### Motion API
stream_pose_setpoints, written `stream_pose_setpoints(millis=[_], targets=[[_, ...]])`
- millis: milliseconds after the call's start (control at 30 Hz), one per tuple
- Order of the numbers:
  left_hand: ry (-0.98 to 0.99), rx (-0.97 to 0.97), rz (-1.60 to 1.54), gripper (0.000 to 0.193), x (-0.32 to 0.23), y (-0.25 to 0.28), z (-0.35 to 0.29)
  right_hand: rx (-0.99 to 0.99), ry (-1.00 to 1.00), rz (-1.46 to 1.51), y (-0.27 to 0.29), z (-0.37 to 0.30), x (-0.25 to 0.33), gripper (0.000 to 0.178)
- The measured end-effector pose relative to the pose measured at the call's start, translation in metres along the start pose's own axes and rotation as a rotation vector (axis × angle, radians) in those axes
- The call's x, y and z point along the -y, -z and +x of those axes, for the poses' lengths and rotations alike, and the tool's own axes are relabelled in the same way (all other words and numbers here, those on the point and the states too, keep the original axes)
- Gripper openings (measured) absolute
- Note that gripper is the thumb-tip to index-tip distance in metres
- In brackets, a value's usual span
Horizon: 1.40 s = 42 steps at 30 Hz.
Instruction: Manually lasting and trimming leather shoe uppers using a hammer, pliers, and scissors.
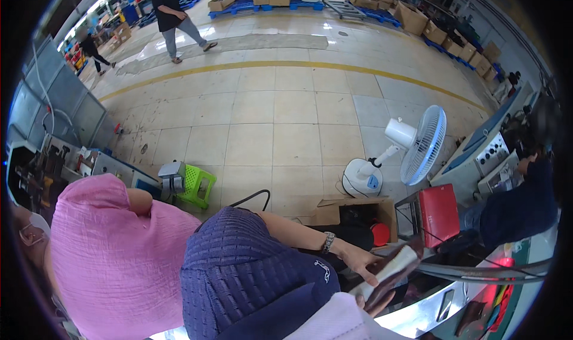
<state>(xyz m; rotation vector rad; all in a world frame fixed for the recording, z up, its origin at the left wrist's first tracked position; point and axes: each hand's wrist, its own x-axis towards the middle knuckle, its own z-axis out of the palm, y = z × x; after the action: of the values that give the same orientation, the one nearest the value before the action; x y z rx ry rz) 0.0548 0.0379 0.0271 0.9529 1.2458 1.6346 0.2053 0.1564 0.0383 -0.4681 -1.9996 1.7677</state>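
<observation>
A wristwatch marks my left arm, and my left hand [357, 261] closes its fingers over the upper edge of a brown, leather-like piece with a pale whitish face [395, 269]. From below, my right hand [380, 303] grips the same piece, though part of this hand is hidden behind the piece and a pale cloth [337, 323] near the camera. The piece is tilted, and its exact kind cannot be made out. Under my hands runs a shiny metal bench edge [412, 322], with a dark flat rectangular object [446, 305] lying on it.
An open cardboard box [327, 211], a red padded seat [439, 214] and a white fan [358, 177] stand beyond my left arm. A co-worker in pink [119, 256] is close on the left; another in dark clothes [516, 202] sits right. A green stool [197, 186] stands on the tiles.
</observation>
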Motion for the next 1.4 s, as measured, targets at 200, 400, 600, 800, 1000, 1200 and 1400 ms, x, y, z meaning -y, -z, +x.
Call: stream_pose_setpoints(millis=[200,400,600,800,1000,1200,1400], targets=[[-0.189,-0.058,1.024,0.076,0.023,0.010,0.039,-0.599,-0.078,-0.027,0.050,-0.050,0.001,0.073],[0.065,-0.230,1.510,0.068,0.097,0.047,0.007,-1.194,-0.070,-0.240,0.122,-0.084,-0.017,0.049],[0.029,-0.133,1.499,0.058,0.108,0.043,-0.001,-1.670,-0.226,-0.421,0.230,-0.154,-0.045,0.067],[0.086,-0.126,1.512,0.055,0.114,0.043,-0.003,-1.360,-0.821,-0.801,0.275,-0.157,-0.095,0.059],[0.085,-0.176,1.511,0.052,0.112,0.045,0.004,-1.094,-0.760,-0.744,0.289,-0.079,-0.081,0.044],[0.075,-0.198,1.544,0.052,0.121,0.042,0.005,-0.873,-0.278,-0.365,0.350,0.047,-0.089,0.056],[0.137,-0.191,1.447,0.049,0.118,0.040,-0.006,-0.872,-0.345,-1.097,0.391,0.090,-0.151,0.059]])
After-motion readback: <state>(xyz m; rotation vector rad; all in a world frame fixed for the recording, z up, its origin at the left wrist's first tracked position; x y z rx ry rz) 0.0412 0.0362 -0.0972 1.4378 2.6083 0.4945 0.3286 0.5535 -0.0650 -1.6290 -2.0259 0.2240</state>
